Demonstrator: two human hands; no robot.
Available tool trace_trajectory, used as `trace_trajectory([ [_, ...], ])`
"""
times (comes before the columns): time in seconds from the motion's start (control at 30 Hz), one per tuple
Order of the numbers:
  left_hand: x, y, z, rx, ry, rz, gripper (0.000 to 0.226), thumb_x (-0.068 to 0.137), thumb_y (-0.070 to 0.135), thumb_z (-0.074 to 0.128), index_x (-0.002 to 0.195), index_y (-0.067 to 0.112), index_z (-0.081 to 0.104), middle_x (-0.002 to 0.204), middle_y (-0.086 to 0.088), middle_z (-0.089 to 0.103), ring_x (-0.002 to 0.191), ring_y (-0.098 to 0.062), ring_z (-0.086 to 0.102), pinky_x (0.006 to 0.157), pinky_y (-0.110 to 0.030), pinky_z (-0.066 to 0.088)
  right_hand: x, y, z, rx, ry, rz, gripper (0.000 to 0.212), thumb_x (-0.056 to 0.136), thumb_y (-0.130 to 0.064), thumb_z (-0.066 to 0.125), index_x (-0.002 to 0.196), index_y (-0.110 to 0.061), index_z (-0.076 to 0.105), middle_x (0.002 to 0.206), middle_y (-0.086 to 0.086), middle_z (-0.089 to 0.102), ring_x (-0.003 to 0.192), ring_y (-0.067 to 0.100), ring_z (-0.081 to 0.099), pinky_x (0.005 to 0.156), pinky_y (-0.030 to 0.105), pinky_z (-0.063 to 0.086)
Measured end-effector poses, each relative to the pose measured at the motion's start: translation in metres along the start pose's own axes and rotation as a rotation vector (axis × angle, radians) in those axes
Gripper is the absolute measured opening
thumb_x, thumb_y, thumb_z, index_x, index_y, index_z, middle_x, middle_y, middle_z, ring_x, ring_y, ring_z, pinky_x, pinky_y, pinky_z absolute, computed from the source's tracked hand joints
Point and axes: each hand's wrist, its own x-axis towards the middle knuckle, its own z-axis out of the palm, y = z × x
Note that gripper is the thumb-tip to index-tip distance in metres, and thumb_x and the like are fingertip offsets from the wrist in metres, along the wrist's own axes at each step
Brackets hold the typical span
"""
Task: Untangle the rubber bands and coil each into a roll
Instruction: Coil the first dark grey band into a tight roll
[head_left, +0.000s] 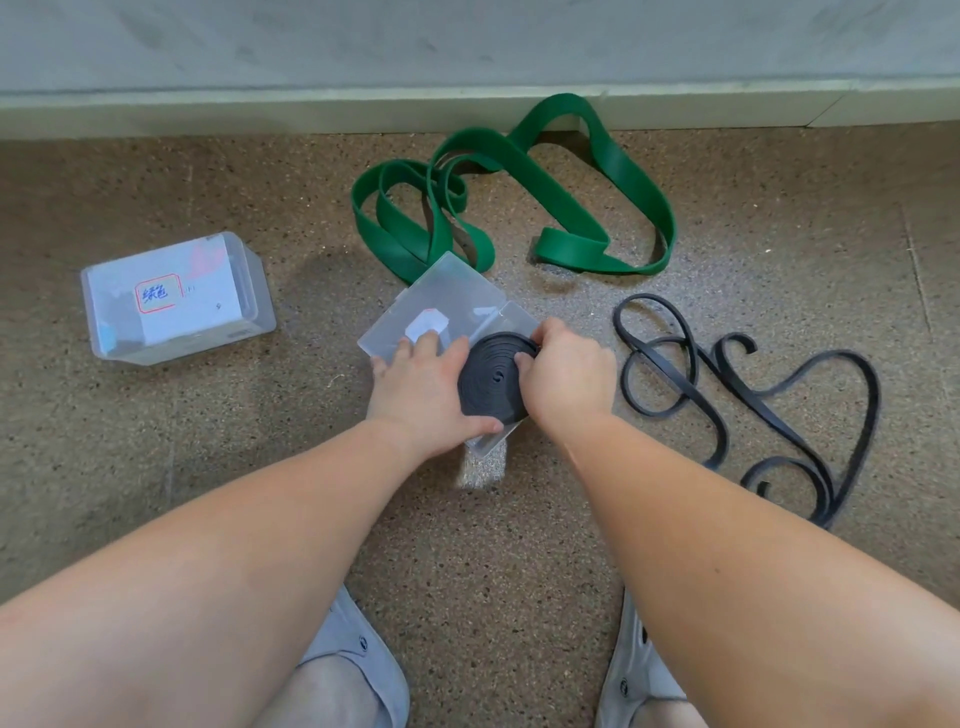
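A black rubber band coiled into a flat roll (492, 378) sits in an open clear plastic box (452, 306) on the floor. My left hand (423, 387) holds the roll's left side, thumb at its lower edge. My right hand (569, 374) presses on the roll's right side, fingers over its top edge. A wide green rubber band (545, 192) lies loose and looped on the floor behind the box. A thin black rubber band (748, 395) lies tangled in curls to the right.
A second clear plastic box (176, 299) with a white label stands to the left. A wall with a pale baseboard (260, 111) runs along the back. My two grey shoes (358, 660) are at the bottom of the view.
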Motion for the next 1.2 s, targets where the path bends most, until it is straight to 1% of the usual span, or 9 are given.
trace_trajectory([
  [0.13,0.003,0.005,0.004,0.023,-0.015,0.005,0.096,0.071,0.079,0.063,0.146,0.029,0.028,0.145,-0.01,0.043,0.136,-0.035,0.041,0.1,-0.06,0.043,-0.001,0.013,0.005,-0.067,0.049,-0.09,0.03,0.091,-0.048,0.058,0.1,-0.021,0.069,0.097,0.004,0.07,0.102,0.031,0.055,0.084,0.039,0.038],
  [0.27,0.004,0.005,0.007,0.013,0.013,0.012,0.091,0.081,0.07,0.062,0.152,0.027,0.023,0.152,-0.009,0.038,0.138,-0.034,0.038,0.1,-0.062,0.043,-0.009,0.027,0.011,-0.117,0.019,-0.095,0.054,0.081,-0.068,0.06,0.107,-0.022,0.072,0.112,0.003,0.052,0.111,0.03,0.044,0.094,0.043,0.038],
  [0.4,0.005,0.016,0.01,0.096,0.017,-0.025,0.09,0.08,0.069,0.063,0.147,0.024,0.023,0.144,-0.011,0.042,0.134,-0.036,0.043,0.101,-0.066,0.037,-0.015,0.033,0.005,-0.174,-0.053,-0.089,0.078,0.071,-0.085,0.05,0.12,-0.025,0.063,0.118,0.002,0.05,0.114,0.031,0.043,0.094,0.046,0.035],
  [0.53,0.006,0.023,0.013,0.092,0.06,-0.082,0.09,0.07,0.076,0.067,0.135,0.026,0.03,0.131,-0.009,0.048,0.126,-0.034,0.047,0.103,-0.066,0.034,-0.015,0.036,0.007,-0.129,-0.22,-0.101,0.097,0.075,-0.081,0.053,0.151,-0.022,0.038,0.133,0.003,0.046,0.125,0.032,0.042,0.103,0.047,0.034],
  [0.67,0.007,0.014,0.015,0.088,0.107,-0.047,0.091,0.067,0.08,0.062,0.137,0.03,0.032,0.13,-0.006,0.049,0.123,-0.032,0.048,0.099,-0.057,0.04,-0.013,0.029,0.005,-0.136,-0.304,-0.071,0.106,0.073,-0.085,0.05,0.154,-0.021,0.03,0.135,0.005,0.039,0.128,0.032,0.041,0.106,0.049,0.034],
  [0.77,0.003,0.006,0.014,0.046,0.139,-0.024,0.099,0.065,0.086,0.057,0.145,0.033,0.033,0.137,-0.004,0.048,0.127,-0.031,0.046,0.102,-0.053,0.039,-0.008,0.026,-0.001,-0.032,-0.323,-0.034,0.091,0.077,-0.081,0.052,0.145,-0.021,0.044,0.128,0.006,0.043,0.124,0.032,0.046,0.103,0.047,0.041],
  [0.93,-0.004,-0.005,0.005,0.053,0.198,0.006,0.084,0.076,0.073,0.062,0.145,0.031,0.042,0.142,-0.007,0.046,0.128,-0.035,0.044,0.106,-0.051,0.035,-0.015,0.034,-0.003,0.173,0.052,-0.013,0.045,0.093,-0.046,0.059,0.133,-0.024,0.059,0.133,0.008,0.047,0.126,0.03,0.045,0.105,0.042,0.04],
  [1.03,-0.016,-0.017,0.0,0.006,0.371,0.026,0.054,0.075,0.044,0.079,0.119,0.017,0.064,0.112,-0.014,0.054,0.104,-0.039,0.051,0.09,-0.048,0.043,-0.007,0.035,-0.006,0.331,-0.15,0.104,0.037,0.098,-0.032,0.055,0.133,-0.024,0.06,0.144,0.009,0.05,0.132,0.031,0.047,0.109,0.036,0.037],
  [1.2,-0.036,-0.033,-0.002,0.084,0.485,0.001,0.034,0.072,0.031,0.079,0.099,0.014,0.069,0.097,-0.011,0.054,0.092,-0.036,0.052,0.084,-0.046,0.034,-0.012,0.02,-0.018,0.392,-0.26,0.192,0.031,0.1,-0.029,0.054,0.117,-0.01,0.071,0.118,0.012,0.071,0.114,0.031,0.062,0.091,0.029,0.044],
])
